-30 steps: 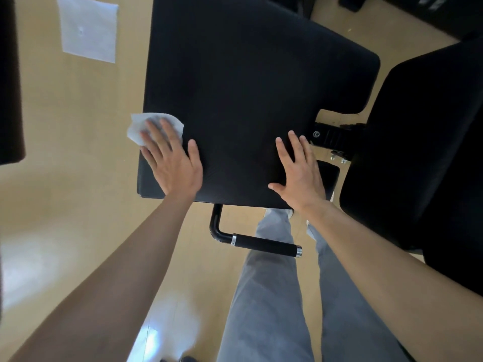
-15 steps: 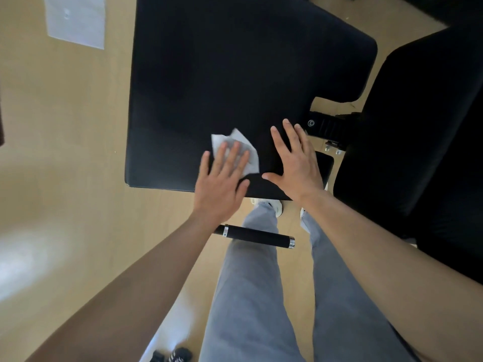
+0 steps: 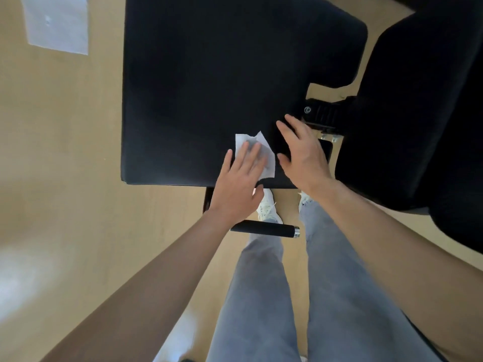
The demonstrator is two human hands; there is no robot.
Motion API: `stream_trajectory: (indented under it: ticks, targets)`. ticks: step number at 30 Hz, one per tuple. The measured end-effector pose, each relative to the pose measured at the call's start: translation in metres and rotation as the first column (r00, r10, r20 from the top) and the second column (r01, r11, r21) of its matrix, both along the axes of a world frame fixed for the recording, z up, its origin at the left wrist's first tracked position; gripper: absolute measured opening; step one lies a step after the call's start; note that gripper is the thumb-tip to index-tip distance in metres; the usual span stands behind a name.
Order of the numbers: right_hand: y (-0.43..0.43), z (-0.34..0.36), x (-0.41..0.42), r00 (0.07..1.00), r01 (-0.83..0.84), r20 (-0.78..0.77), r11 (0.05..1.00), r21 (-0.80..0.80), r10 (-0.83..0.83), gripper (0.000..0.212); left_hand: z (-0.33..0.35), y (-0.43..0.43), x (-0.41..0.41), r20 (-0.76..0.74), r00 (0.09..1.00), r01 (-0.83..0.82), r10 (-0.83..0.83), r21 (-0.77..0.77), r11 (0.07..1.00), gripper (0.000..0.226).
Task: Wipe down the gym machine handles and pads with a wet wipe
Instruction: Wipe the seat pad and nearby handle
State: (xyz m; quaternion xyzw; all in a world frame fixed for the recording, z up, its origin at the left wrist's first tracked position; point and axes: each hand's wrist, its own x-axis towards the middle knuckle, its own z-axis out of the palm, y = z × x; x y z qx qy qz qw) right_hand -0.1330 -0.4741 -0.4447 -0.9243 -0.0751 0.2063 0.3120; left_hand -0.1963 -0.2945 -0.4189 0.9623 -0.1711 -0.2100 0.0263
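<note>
Left hand [image 3: 240, 186], fingers flat and straight, presses the wet wipe [image 3: 269, 165] on the pad [image 3: 222, 74] near its front edge, toward the right corner. Right hand [image 3: 304, 155] rests flat just beside it, holding nothing. Judged mid-task: pad wiping under way; handle [image 3: 269, 228] below remains to do.

Light: soft, fairly bright, even indoor illumination; source out of view
Glare: broad washed-out white patch on the floor [image 3: 23, 270] at lower left; a smaller sheen low centre; a glint on the metal end of the handle [image 3: 264, 227]
Shadows: faint, soft-edged; seat pad [image 3: 209, 87] renders near-uniform black, texture lost
Wet wipe [image 3: 270, 168]: thin enough that dark shows grey through it
Sharpness: moderate overall; fingers of left hand [image 3: 240, 184] slightly smeared
Distortion: wide-angle stretch, forearms swelling toward the lower corners, pad edges bowed
</note>
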Motion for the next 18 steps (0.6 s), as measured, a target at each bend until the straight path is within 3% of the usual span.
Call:
stream_trajectory:
  ticks: [3,6,9,11,15,18]
  targets:
    - [0.006,0.002,-0.031,0.961,0.111,0.232,0.979,0.169,-0.149,0.043,0.009,0.009,-0.002,0.091,0.988,-0.115,0.128,-0.138,0.984,0.063]
    - [0.032,-0.005,-0.059,0.963,-0.061,0.271,0.969,0.241,-0.007,0.043,0.016,0.027,-0.010,0.196,0.945,-0.246,0.260,-0.096,0.965,0.056]
    - [0.055,-0.018,-0.073,0.948,-0.281,0.159,0.960,0.008,0.276,0.061,0.015,0.046,-0.024,0.164,0.950,-0.276,0.264,0.052,0.960,0.065]
    - [0.058,-0.025,-0.076,0.948,-0.291,0.103,0.951,-0.100,0.301,0.062,0.011,0.052,-0.031,0.123,0.966,-0.237,0.225,0.093,0.967,0.069]
    - [0.030,-0.039,-0.080,0.999,-0.035,0.010,0.983,-0.183,0.038,0.061,0.006,0.043,-0.029,0.120,0.949,-0.302,0.291,0.080,0.950,0.071]
    - [0.000,-0.050,-0.086,0.980,0.152,-0.089,0.957,-0.247,-0.178,0.063,0.001,0.040,-0.031,0.117,0.953,-0.292,0.279,0.115,0.950,0.076]
